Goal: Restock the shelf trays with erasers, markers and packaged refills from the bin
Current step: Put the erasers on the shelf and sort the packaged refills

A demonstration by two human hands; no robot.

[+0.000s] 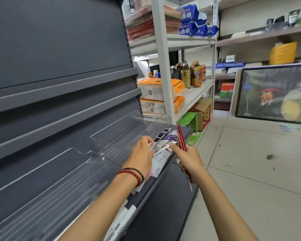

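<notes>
- White markers point(127, 213) lie on the dark shelf point(165, 192) at bottom centre of the frame, partly hidden by the left forearm; printed white packets sit just below them.
- A bracelet point(135, 173) of dark red beads circles the left wrist.
- Left hand point(141, 156), centre frame, back of hand up, fingers bent down onto the near edge of the packaged refills point(164, 140). Fingertips touch a flat white packet; thumb hidden, so I cannot tell whether it pinches or only presses.
- More white packets lie under and behind this hand's palm and wrist.
- Right hand point(190, 161), just right of centre, is clamped round a bunch of slim red packs point(180, 138). The packs stand nearly upright, running up out of the top of the fist and sticking out below it as well.
- The right index finger is stretched out leftward, its tip at the right edge of the loose pile.
- The pile itself rests on the shelf front, between the two hands and just beyond them: dark, purple and white card-backed packets, overlapping at mixed angles.
- Clear plastic trays point(111, 136) run along the shelf to the left of and behind the pile.
- Grey shelf back panels fill the upper left.
- White rack point(165, 70), upper centre: orange boxes point(161, 89), drink bottles point(189, 73), blue packs higher up.
- A framed picture point(274, 93) leans at far right on the tiled floor point(250, 171).
</notes>
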